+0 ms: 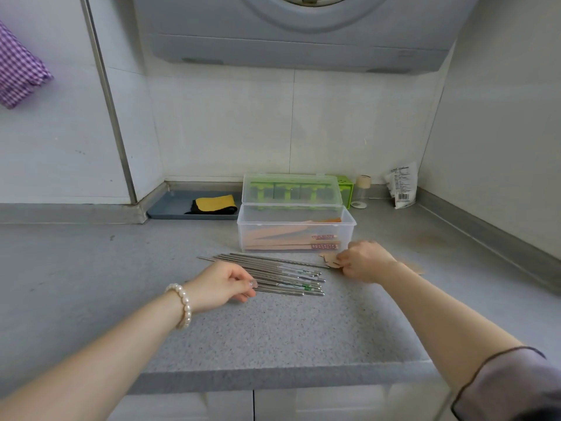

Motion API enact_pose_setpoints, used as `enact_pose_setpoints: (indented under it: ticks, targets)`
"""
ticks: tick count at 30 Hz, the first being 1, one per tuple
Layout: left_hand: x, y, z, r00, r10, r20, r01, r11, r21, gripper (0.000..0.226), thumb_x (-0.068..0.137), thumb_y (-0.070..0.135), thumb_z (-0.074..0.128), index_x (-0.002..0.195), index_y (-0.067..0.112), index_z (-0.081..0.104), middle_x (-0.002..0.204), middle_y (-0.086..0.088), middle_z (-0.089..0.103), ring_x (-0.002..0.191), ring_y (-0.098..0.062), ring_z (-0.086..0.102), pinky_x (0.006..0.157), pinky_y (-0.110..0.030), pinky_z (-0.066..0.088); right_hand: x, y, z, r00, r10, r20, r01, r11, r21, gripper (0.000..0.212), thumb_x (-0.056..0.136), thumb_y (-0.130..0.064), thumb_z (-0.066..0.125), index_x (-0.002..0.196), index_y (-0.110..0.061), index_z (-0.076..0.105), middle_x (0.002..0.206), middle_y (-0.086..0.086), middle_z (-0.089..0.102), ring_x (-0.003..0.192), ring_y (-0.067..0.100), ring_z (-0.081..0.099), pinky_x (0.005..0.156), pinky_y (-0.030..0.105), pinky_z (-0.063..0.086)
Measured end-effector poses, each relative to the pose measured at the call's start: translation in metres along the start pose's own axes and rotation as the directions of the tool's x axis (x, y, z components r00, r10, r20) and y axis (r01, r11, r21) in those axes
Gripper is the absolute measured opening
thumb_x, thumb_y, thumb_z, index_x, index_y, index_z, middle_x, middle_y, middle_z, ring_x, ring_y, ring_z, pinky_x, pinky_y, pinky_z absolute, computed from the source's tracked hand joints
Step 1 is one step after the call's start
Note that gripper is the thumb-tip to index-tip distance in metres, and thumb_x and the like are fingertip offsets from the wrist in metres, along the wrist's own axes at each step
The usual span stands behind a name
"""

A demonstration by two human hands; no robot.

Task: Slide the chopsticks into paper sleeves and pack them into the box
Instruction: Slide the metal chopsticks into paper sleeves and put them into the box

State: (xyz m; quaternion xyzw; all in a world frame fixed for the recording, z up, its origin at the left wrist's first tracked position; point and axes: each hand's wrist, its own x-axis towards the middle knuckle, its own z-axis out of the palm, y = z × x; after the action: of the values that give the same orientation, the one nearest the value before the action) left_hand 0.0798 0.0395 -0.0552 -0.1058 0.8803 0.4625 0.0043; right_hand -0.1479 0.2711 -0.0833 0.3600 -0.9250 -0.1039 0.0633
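No brand name could be read anywhere; the white packet [401, 185] leaning in the back right corner carried dense print and a barcode, all too small to make out. The metal chopsticks [282, 275] lay in a loose fan on the grey speckled tabletop [273, 335], silver and slender, several with small green and dark markings near their thicker right ends (the marks too fine to read). Just behind them stood the clear plastic box [296, 229], its hinged lid upright, holding tan paper sleeves with chopsticks inside, two showing red patterned ends toward the right. The left hand [221, 285], a pearl bracelet [182, 305] at its wrist, rested at the left side of the bundle with its fingers curled and pinched on the chopsticks nearest the front edge. The right hand [365, 261] lay closed over a brown paper sleeve [329, 259] flat on the tabletop, just right of the chopsticks and close to the box's front right corner. A yellow-and-black cloth [214, 204] sat in a grey tray [170, 208] further left.
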Motion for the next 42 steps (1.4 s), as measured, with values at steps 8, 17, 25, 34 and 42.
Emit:
enact_pose_setpoints:
  ticks: [8, 17, 25, 34, 42]
  targets:
    - [-0.004, 0.013, 0.009, 0.998, 0.061, -0.031, -0.06, 0.998, 0.02, 0.012, 0.092, 0.018, 0.052, 0.1, 0.018, 0.061, 0.097, 0.004, 0.068, 0.087, -0.005, 0.066, 0.082, -0.021, 0.052, -0.01, -0.002, -0.019, 0.629, -0.192, -0.753, 0.129, 0.981, -0.142, 0.026, 0.073, -0.005, 0.061, 0.049, -0.011, 0.052, 0.049, 0.003, 0.044, 0.042, 0.023, 0.039, 0.05, 0.024, 0.022]
    - [-0.011, 0.059, 0.031, 0.93, 0.245, -0.273, -0.344, 0.841, -0.419, 0.049, 0.083, 0.047, 0.041, 0.123, 0.02, 0.052, 0.116, 0.0, 0.06, 0.108, -0.012, 0.057, 0.091, -0.026, 0.044, -0.046, -0.118, -0.127, 0.918, 0.107, -0.383, 0.31, 0.41, 0.857, 0.025, 0.085, -0.009, 0.063, 0.06, -0.012, 0.061, 0.051, 0.0, 0.059, 0.044, 0.01, 0.057, 0.044, 0.02, 0.046]
    - [-0.019, 0.047, 0.009, 0.962, -0.157, -0.221, -0.084, 0.603, -0.793, 0.025, 0.099, 0.02, 0.039, 0.1, 0.004, 0.058, 0.069, -0.006, 0.057, 0.056, -0.016, 0.052, 0.05, -0.027, 0.046, -0.034, -0.123, -0.119, 0.982, -0.003, -0.189, 0.189, -0.06, 0.98, 0.012, 0.091, -0.007, 0.057, 0.081, -0.003, 0.064, 0.066, 0.008, 0.066, 0.05, 0.013, 0.063, 0.053, 0.023, 0.055]
    - [-0.018, 0.015, -0.007, 0.941, -0.309, -0.139, 0.053, 0.538, -0.841, 0.027, 0.098, 0.023, 0.042, 0.104, 0.002, 0.058, 0.068, -0.007, 0.06, 0.055, -0.016, 0.059, 0.048, -0.027, 0.053, -0.028, -0.116, -0.051, 0.98, -0.18, 0.082, 0.084, 0.751, 0.655, 0.009, 0.081, -0.021, 0.072, 0.086, -0.014, 0.067, 0.068, -0.01, 0.054, 0.063, 0.006, 0.05, 0.058, 0.017, 0.044]
    - [-0.021, 0.009, -0.006, 0.946, -0.309, -0.099, 0.105, 0.579, -0.809, 0.026, 0.097, 0.022, 0.043, 0.101, 0.002, 0.059, 0.07, -0.009, 0.061, 0.061, -0.019, 0.06, 0.054, -0.03, 0.055, -0.026, -0.111, -0.041, 0.98, -0.183, 0.074, 0.132, 0.888, 0.441, 0.016, 0.09, -0.022, 0.059, 0.1, -0.011, 0.064, 0.097, 0.003, 0.056, 0.086, 0.017, 0.05, 0.073, 0.025, 0.04]
